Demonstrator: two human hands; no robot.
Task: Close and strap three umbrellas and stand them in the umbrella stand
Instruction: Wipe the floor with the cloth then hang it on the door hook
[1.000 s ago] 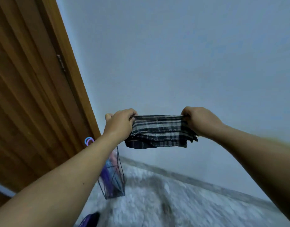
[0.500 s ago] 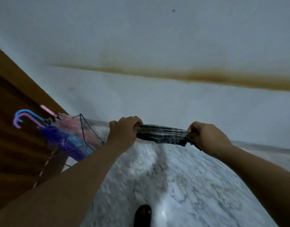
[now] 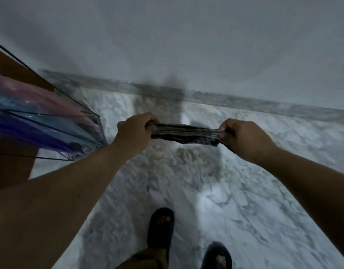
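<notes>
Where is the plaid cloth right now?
In the head view, centre frame, the plaid cloth stretches between the left hand and right hand, above the marble floor.

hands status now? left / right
Left hand: grips one end of the plaid cloth.
Right hand: grips the other end.

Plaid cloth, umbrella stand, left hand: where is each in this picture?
plaid cloth (image 3: 184,133), head view, middle of the stretched fabric.
umbrella stand (image 3: 98,115), head view, wire corner of its frame.
left hand (image 3: 135,129), head view, back of the hand gripping the cloth's end.
</notes>
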